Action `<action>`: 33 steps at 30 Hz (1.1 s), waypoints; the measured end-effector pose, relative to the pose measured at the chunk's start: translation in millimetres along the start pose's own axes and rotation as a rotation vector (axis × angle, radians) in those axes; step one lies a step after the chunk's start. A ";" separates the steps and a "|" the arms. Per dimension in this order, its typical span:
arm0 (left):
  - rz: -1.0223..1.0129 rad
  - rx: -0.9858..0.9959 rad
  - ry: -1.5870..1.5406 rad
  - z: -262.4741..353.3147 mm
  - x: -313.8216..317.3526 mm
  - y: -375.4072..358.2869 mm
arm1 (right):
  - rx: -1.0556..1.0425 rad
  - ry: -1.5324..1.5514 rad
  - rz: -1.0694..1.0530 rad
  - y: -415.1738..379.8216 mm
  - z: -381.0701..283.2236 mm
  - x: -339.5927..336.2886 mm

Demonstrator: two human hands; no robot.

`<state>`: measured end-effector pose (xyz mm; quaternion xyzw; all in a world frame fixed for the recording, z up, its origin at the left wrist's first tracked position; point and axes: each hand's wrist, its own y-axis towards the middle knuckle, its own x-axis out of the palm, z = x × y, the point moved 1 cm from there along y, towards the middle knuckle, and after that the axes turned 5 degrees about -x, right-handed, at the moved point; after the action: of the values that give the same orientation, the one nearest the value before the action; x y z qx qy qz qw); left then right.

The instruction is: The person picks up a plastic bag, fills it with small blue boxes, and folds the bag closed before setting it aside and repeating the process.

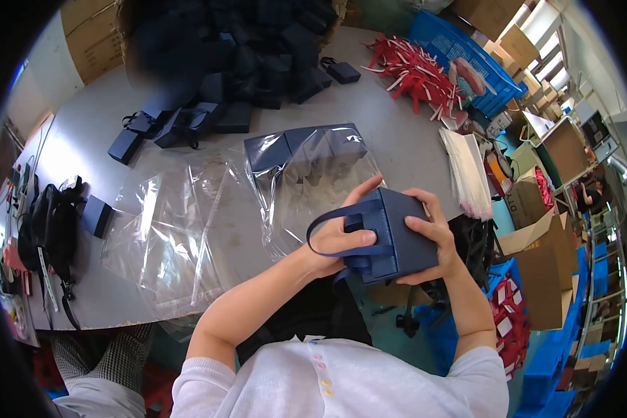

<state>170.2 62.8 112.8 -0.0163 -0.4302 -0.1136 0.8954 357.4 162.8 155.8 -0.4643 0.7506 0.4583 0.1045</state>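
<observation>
Pinching a navy ribbon-handled box (412,244) between them near the desk's (411,150) front edge, both hands (333,241) curl inward; beyond the right edge, a carton (524,203) reads "QTY"; clear plastic bags (177,233) cover front left.

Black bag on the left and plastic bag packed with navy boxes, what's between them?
In the head view, a small navy box and clear plastic bags lie between them.

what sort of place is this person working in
Probably a packing workshop or small factory: many dark blue boxes are heaped on the table, clear plastic bags lie nearby, and cardboard cartons stand around.
</observation>
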 end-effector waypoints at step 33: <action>0.602 0.987 1.876 23.6 -82.6 1.1 | 0.761 -0.438 -0.285 0.1 18.3 43.8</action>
<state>102.4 82.5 63.8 0.3319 0.4440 0.3264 0.7656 328.4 150.9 120.2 -0.3837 0.7543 0.2188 0.4858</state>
